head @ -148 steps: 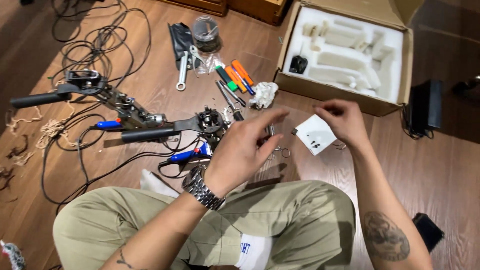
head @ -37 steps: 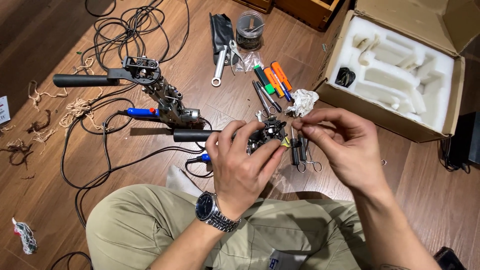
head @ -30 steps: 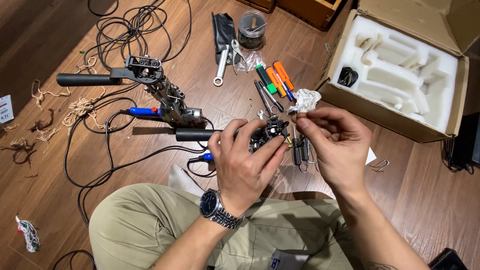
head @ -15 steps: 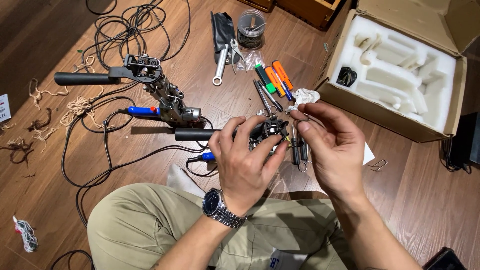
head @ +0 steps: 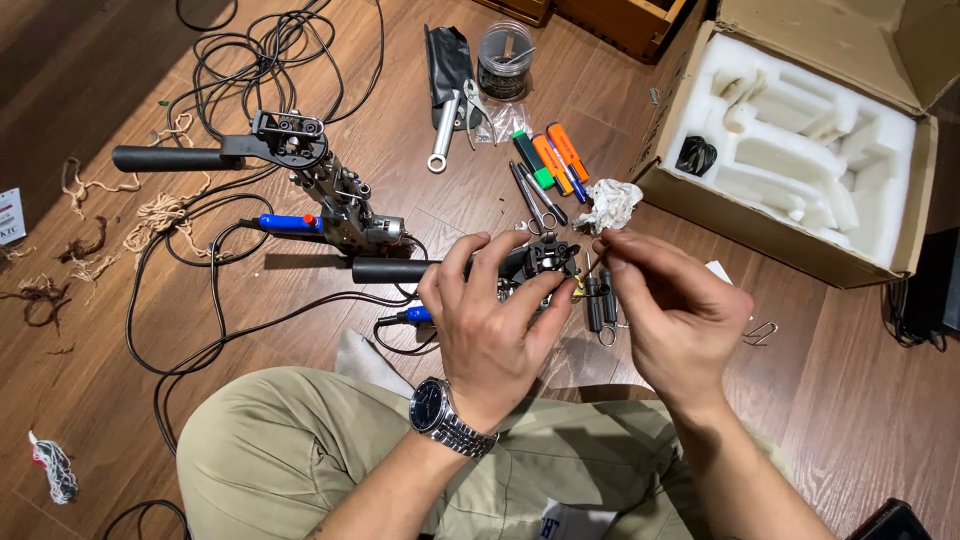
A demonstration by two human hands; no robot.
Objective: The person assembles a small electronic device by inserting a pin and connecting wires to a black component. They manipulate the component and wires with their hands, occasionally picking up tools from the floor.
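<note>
The person is sitting on a wooden floor (head: pixel 120 380) with both hands raised over the lap. The left hand (head: pixel 495 325) is curling around a small black mechanism (head: pixel 545 262), fingers wrapped over its top and thumb pressing from the near side, so it is gripping the part firmly. A black handle (head: pixel 395 270) is sticking out to the left of that hand, seemingly joined to the mechanism. The right hand (head: pixel 670 305) is closing thumb and forefinger in a pinch right at the mechanism's right edge; what sits between the fingertips is too small to tell. Dark springs (head: pixel 598 300) are hanging or lying just below the pinch, between the two hands.

A steel watch (head: pixel 440 415) is sitting on the left wrist. Farther left on the floor, a second, similar black tool (head: pixel 300 165) with a long grip is lying among tangled black cables (head: pixel 250 60), with a blue-handled tool (head: pixel 290 223) beside it. Above the hands, markers (head: pixel 550 158), a wrench (head: pixel 445 135), a crumpled tissue (head: pixel 610 205) and a small jar (head: pixel 503 60) are lying well apart from the work. To the right, an open cardboard box (head: pixel 790 240) with white foam is standing near the right hand.
</note>
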